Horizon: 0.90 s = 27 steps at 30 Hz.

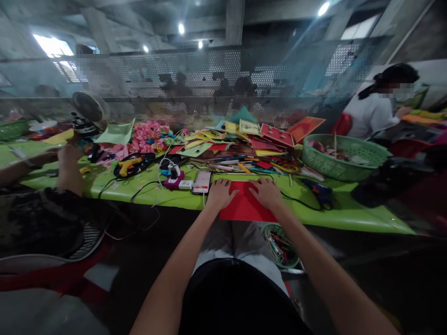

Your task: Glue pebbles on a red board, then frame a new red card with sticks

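Note:
A red sheet of paper (246,204) lies at the near edge of the green table (349,214), its front part hanging over the edge. My left hand (220,193) rests flat on the sheet's left side, fingers stretched out. Over on the sheet's right side my right hand (268,192) presses down, fingers also spread. Neither hand grips anything.
A phone (202,182) and a power strip (185,184) lie left of the sheet. A blue glue gun (319,191) and a green basket (342,156) are to the right. Coloured paper (244,139) is piled behind. Another person's arm (70,167) is at left; a seated person (377,107) is at far right.

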Motion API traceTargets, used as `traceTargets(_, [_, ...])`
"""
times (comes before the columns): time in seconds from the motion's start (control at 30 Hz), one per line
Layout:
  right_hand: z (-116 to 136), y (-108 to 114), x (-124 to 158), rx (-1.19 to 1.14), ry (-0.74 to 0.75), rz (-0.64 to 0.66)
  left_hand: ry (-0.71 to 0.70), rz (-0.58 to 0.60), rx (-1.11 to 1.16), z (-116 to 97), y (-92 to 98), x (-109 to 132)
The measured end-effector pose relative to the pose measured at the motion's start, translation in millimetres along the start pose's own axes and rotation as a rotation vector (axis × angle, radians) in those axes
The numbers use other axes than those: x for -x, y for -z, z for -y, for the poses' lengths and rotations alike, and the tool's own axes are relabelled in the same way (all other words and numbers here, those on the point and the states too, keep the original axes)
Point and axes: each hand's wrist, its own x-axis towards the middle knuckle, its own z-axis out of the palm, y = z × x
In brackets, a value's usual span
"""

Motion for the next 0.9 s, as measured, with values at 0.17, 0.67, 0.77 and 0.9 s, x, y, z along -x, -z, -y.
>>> traceTargets(0.17, [-1.5,-4.4,-2.7,0.006,-0.005,0.006,-0.012,-0.030,-0.002,2.3,-4.4,-2.3])
traceTargets(0.67, [-1.8,-2.6,-1.7,0.009,-0.007,0.015,-0.004,-0.030,-0.009,3.3,-5.3,-3.0])
traceTargets(0.77, [-1.3,-0.4,-0.8,0.013,-0.005,0.018,0.002,-0.028,-0.005,1.9,-3.4,-2.2])
traceTargets(0.9, [-0.6,1.9,0.2,0.011,-0.009,0.028,0.008,-0.016,-0.002,1.2,-1.9,-1.8])
